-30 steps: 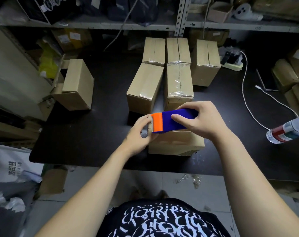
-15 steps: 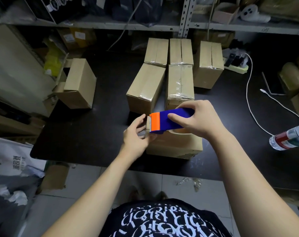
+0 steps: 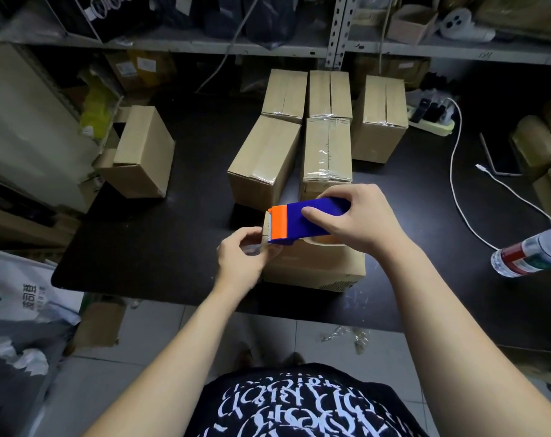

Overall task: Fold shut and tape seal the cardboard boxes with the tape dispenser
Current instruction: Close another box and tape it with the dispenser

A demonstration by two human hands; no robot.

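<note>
While the right hand grips the tape dispenser over a box | left hand pinches the tape end.

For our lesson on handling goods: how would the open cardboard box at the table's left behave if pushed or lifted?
The box rests on a broad face, so a push would probably slide it rather than tip it. Its flat walls and crisp edges suggest it stays stiff. Its loose end flaps may swing when lifted.
</note>
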